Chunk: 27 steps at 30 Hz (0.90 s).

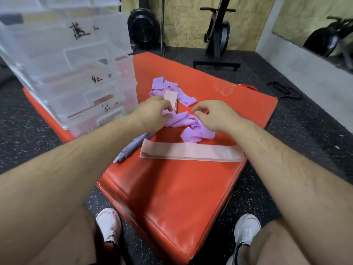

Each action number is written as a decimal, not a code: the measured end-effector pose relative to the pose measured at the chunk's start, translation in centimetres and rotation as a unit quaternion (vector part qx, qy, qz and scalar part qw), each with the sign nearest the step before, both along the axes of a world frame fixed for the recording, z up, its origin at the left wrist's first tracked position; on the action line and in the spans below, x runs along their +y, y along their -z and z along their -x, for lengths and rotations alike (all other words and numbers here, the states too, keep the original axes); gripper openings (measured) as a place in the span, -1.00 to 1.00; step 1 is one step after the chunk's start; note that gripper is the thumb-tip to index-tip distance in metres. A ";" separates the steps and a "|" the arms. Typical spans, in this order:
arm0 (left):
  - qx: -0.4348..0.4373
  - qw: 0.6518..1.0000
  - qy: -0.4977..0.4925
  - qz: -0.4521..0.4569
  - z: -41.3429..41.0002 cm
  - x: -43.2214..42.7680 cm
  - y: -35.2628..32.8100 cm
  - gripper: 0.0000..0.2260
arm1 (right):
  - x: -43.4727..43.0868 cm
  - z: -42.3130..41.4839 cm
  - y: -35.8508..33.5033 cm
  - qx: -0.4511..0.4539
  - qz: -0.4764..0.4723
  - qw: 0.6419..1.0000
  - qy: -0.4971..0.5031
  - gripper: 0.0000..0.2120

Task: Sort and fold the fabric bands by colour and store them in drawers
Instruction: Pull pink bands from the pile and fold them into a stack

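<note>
Red mat [172, 188] is spread under everything. Right of the drawers [76, 73], a pink band [170, 98] is pinched by the left hand [152, 113], its length standing up. The right hand [214, 117], farther from the drawers, is curled, grasp unclear.

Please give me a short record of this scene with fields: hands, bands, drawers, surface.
Surface: red mat on a dark speckled floor
Drawers: clear drawer unit on the mat's left side, handwritten marks on its fronts
Left hand: grips the upright pink band
Right hand: fingers curled over the purple bands; grip unclear
Pile: purple bands, tangled, unfolded
Laid out: flat pink band, straight, nearer the person; greyish-lilac bands at the mat's left edge
</note>
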<state>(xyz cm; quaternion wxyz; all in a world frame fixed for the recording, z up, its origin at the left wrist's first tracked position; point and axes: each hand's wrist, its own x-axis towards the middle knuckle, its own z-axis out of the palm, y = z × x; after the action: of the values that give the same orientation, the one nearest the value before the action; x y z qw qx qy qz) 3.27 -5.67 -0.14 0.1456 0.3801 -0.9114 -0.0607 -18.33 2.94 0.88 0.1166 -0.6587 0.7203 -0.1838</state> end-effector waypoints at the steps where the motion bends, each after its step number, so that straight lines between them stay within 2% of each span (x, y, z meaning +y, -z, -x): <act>1: -0.003 1.000 -0.007 -0.007 0.6 -0.7 0.0 -0.65 | -1.1 -0.3 0.3 -0.012 -0.002 1.000 0.000 -0.73; 6: -0.027 0.997 -0.060 -0.049 3.3 -4.2 1.3 -0.73 | -5.6 -2.0 2.5 -0.058 -0.026 0.998 0.022 -0.68; 17: -0.036 0.986 -0.125 -0.101 4.9 -8.4 3.0 -0.73 | -11.6 -3.4 5.6 -0.025 -0.113 0.992 0.049 -0.67; 24: -0.036 0.982 -0.150 -0.107 4.2 -8.5 2.8 -0.74 | -12.0 -3.1 5.4 -0.138 -0.109 0.982 0.063 -0.60; 27: -0.025 0.974 -0.164 -0.152 3.6 -8.4 3.0 -0.76 | -11.5 -3.5 5.4 -0.168 -0.100 0.978 0.074 -0.74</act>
<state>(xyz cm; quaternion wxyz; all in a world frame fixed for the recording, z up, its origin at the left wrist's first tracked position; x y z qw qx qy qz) -0.38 -14.09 -3.16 0.0710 0.5434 -0.8202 -0.1642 -14.86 -8.61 -4.54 0.2869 -0.5482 0.7521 -0.2269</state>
